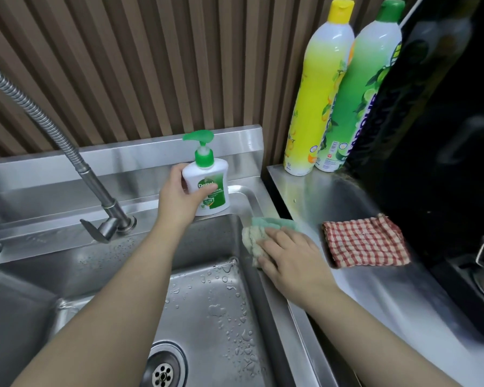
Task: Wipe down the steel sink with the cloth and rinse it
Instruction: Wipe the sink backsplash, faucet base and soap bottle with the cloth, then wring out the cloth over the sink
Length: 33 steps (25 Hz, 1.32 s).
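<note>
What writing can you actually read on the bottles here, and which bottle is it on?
"Dettol", "12 HR" and part of a word, "...INAL": soap pump bottle, held by the left hand.
Green bottle: large sideways lettering, cut off, unreadable.
Yellow bottle: print too small to read.

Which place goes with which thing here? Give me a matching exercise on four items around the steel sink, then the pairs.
Things:
1. white pump bottle of hand soap with green top
2. green and beige wiping cloth
3. red and white checked cloth
4. tall yellow bottle of dish liquid

Places:
A. lying flat on the steel counter, untouched
B. under the right hand on the sink's right rim
C. held by the left hand at the sink's back ledge
D. upright against the slatted wall

Pairs: 1-C, 2-B, 3-A, 4-D
</note>
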{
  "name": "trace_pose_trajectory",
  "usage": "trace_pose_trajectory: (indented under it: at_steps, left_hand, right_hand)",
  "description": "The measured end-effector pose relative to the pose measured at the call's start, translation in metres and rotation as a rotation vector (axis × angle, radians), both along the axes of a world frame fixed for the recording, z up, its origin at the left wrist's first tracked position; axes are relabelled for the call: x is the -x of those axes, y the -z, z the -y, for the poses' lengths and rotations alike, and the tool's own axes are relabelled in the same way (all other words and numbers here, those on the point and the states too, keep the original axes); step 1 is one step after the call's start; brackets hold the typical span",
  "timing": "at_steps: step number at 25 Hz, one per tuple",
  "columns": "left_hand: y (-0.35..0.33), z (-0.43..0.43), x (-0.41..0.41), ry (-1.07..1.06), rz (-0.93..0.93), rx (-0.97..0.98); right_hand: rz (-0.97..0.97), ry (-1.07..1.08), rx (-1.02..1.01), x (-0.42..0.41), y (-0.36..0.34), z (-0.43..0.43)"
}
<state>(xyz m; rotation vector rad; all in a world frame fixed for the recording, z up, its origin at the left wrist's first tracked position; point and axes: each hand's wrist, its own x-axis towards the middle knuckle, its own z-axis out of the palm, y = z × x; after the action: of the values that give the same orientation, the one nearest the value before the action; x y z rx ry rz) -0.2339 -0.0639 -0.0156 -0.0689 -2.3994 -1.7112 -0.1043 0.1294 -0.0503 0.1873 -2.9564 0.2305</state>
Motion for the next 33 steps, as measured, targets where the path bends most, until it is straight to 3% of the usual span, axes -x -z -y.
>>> trace_pose_trajectory:
  at_steps: [5,8,13,17,20,23,25,27,31,33]
  left_hand:
    - [0.008,-0.006,0.007,0.026,0.015,-0.003]
    - [0.005,-0.002,0.005,0.040,0.057,0.006]
    - [-0.007,0.002,-0.044,-0.057,-0.059,-0.098]
    - [0.005,-0.001,-0.126,0.003,0.069,-0.186]
    - [0.006,0.011,-0.173,0.108,0.202,-0.122]
    - [-0.007,0.025,-0.199,0.471,0.332,0.160]
    - [-0.013,0.040,-0.211,0.546,0.347,0.227]
    - [-0.016,0.063,-0.220,0.467,0.310,0.133]
    - [-0.024,0.123,-0.232,0.321,0.297,-0.072]
    - [-0.027,0.159,-0.236,0.350,0.312,-0.101]
  right_hand:
    - [0.157,0.045,0.032,0.000,-0.004,0.003]
    - [0.108,-0.017,-0.008,-0.046,0.000,-0.007]
    - [0.176,-0.050,-0.013,-0.059,-0.005,-0.012]
    - [0.460,-0.187,0.204,-0.058,-0.022,-0.039]
    - [0.375,-0.129,0.270,-0.066,-0.033,-0.041]
    - [0.432,-0.185,0.518,-0.064,-0.059,-0.010]
    - [0.544,-0.305,0.652,-0.067,-0.078,0.020]
    - [0.592,-0.381,0.681,-0.071,-0.090,0.054]
    - [0.801,-0.331,0.542,-0.069,-0.085,0.121]
    - [0.931,-0.334,0.646,-0.072,-0.083,0.157]
